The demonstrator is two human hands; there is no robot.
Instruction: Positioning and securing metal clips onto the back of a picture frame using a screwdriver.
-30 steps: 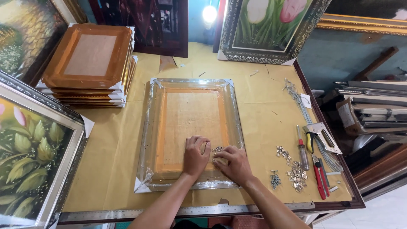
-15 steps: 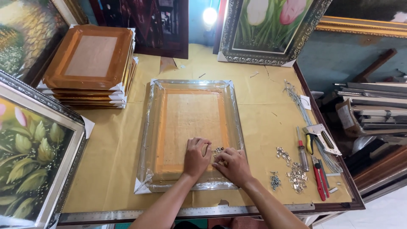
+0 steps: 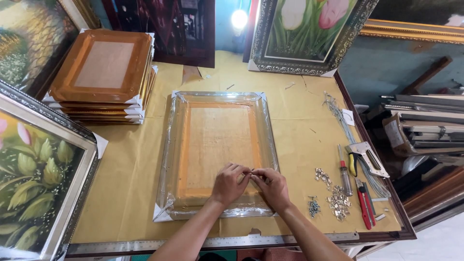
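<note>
Both hands meet over the lower middle of the frame (image 3: 220, 153), which lies face down in clear wrap at the centre of the desk (image 3: 299, 116): the left hand (image 3: 231, 184) and right hand (image 3: 271, 187) pinch a small metal clip (image 3: 252, 172) between their fingertips, pressed to the backing board. The step looks like seating a hanger fitting on the frame's back, and fixing it would likely call for a steady hold and a tool. Right of the frame lie loose clips (image 3: 333, 195), a screwdriver (image 3: 344, 171), pliers (image 3: 364, 208) and a staple gun (image 3: 367, 157); left of it sits a stack of frames (image 3: 99, 72).
</note>
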